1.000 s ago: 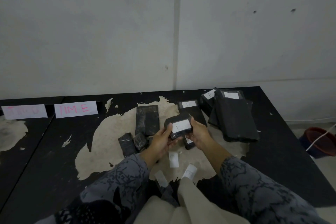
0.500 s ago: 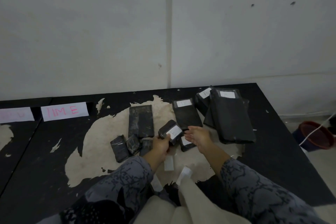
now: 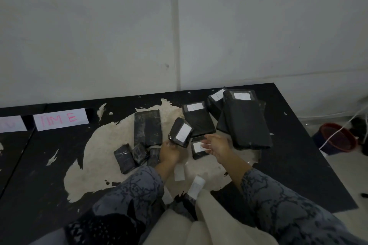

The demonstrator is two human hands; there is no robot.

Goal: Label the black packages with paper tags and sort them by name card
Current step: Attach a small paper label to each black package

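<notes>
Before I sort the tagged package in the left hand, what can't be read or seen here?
- Head view: letter on the held package's tag, too faint.
- Left name card, cut off by the frame edge.
- Small package, partly behind the left hand.
- Tag on the package under the right hand, partly covered.

**Left hand grips, right hand hovers loose**

Both forearms, in grey patterned sleeves, reach forward. The left hand (image 3: 169,150) has its fingers curled round the near end of a tagged black package (image 3: 180,132). The right hand (image 3: 216,146) hangs just beside it, fingers relaxed, holding nothing.
</notes>
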